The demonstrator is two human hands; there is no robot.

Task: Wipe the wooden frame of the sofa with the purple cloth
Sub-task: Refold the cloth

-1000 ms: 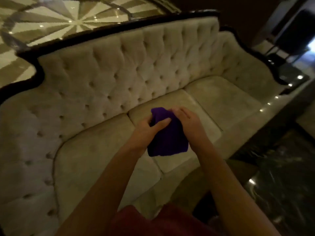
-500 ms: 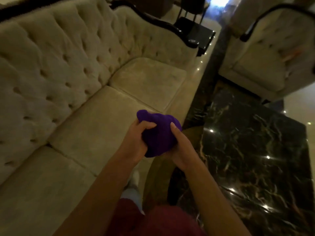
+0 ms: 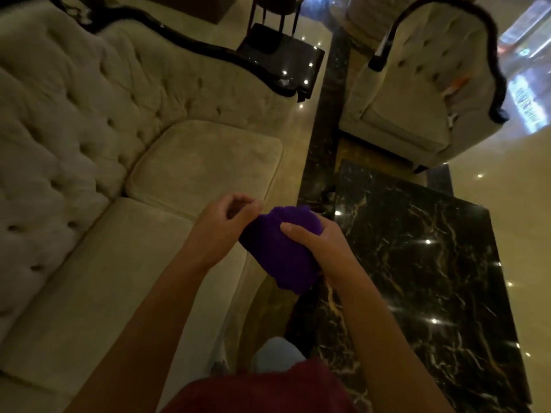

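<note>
Purple cloth [image 3: 280,251] in the grip; cream tufted sofa [image 3: 89,129] left of it, black gold-veined marble table [image 3: 432,278] right.

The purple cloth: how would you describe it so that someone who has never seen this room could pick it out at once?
Start at the long cream tufted sofa and come to its front edge, beside the black marble table. There the purple cloth is bunched up in the right hand, with the left hand touching its edge. It is the only vivid purple thing among cream upholstery and dark stone.
</note>
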